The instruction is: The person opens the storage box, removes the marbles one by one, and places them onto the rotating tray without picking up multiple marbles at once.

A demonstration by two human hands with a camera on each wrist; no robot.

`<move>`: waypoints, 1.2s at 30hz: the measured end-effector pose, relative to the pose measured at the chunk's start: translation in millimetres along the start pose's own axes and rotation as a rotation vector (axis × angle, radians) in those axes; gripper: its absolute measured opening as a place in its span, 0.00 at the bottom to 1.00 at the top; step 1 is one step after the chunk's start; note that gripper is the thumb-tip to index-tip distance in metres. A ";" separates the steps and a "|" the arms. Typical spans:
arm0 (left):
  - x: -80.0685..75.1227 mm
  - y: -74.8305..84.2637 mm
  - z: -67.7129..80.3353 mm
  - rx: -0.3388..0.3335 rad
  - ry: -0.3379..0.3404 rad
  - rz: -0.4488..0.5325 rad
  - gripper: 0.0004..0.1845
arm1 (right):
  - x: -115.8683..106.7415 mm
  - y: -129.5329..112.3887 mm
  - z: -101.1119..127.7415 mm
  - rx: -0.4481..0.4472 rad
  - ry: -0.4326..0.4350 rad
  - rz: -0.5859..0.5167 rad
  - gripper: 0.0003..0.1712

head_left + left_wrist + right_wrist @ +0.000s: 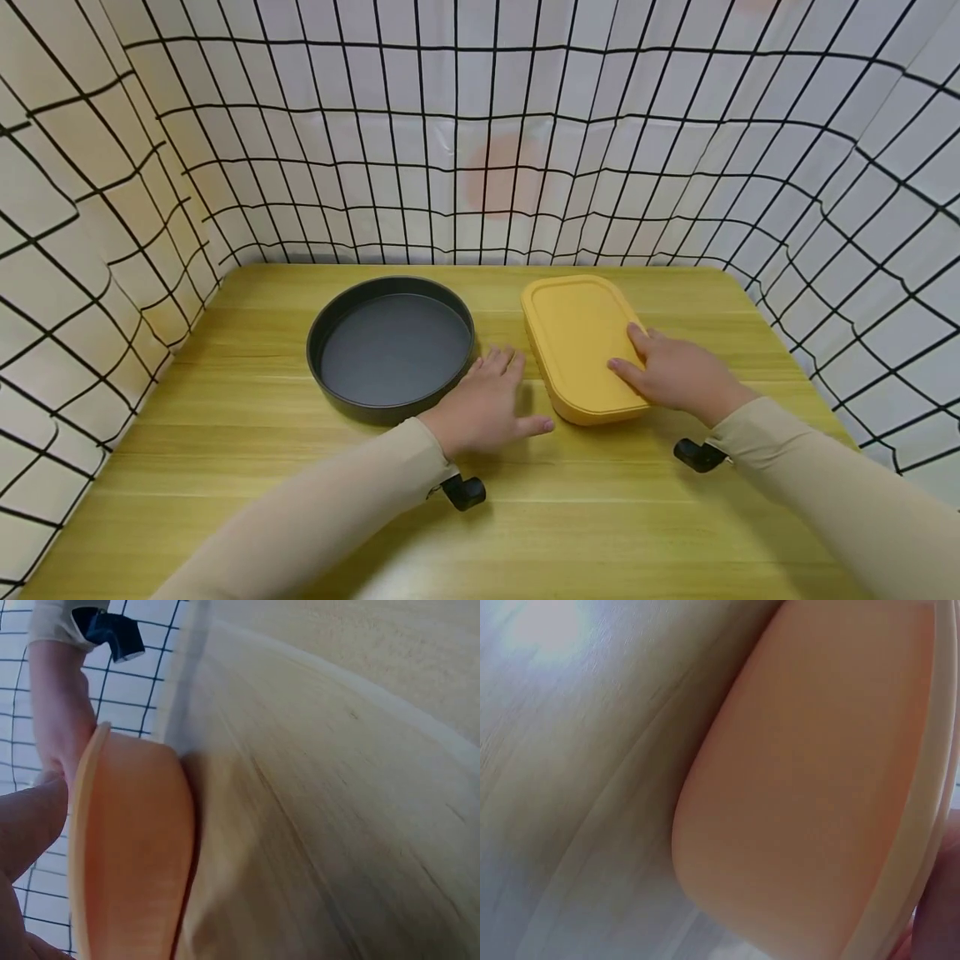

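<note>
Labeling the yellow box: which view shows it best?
Head view: the whole yellow box with its lid, right hand resting on it. Left wrist shows only its side edge-on; right wrist only a blurred close-up of one wall.

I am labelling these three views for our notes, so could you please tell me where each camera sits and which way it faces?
Head: worn high, looking forward and down at the wooden table, the round dark pan and yellow lidded box; left hand, right hand and both sleeves show.
Left wrist: low by the tabletop, looking across at the box's side; a fingertip and the other forearm show.
Right wrist: close at the box's side; only a sliver of finger shows.
Shared: both wrist views show the box and table.
</note>
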State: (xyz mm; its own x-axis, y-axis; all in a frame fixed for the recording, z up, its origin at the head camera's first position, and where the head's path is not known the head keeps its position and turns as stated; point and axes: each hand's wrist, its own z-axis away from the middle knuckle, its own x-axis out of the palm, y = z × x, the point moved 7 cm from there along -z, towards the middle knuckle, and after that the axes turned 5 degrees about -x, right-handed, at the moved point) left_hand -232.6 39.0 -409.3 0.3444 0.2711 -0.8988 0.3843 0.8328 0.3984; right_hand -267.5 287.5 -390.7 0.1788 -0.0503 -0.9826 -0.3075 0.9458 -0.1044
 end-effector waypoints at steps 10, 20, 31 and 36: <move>12.7 -2.0 -15.0 -0.057 -0.066 0.030 0.57 | -1.1 -19.5 -3.8 0.043 0.012 0.034 0.55; 14.5 -7.9 -20.0 -0.071 -0.057 0.050 0.57 | -2.8 -33.2 -6.7 0.035 0.022 0.047 0.53; 17.8 -12.3 -25.0 -0.090 -0.044 0.043 0.53 | -8.4 -81.1 1.3 -0.148 0.066 0.154 0.46; 18.0 -13.6 -25.8 -0.098 -0.035 0.032 0.51 | -6.7 -103.2 7.9 -0.239 0.060 0.134 0.43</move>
State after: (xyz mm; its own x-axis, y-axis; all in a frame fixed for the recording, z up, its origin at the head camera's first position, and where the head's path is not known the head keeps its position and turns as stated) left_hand -253.8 45.1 -435.6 0.3856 0.2832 -0.8781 0.2872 0.8676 0.4059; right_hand -229.5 192.7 -372.1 0.0684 0.0449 -0.9966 -0.5381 0.8429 0.0010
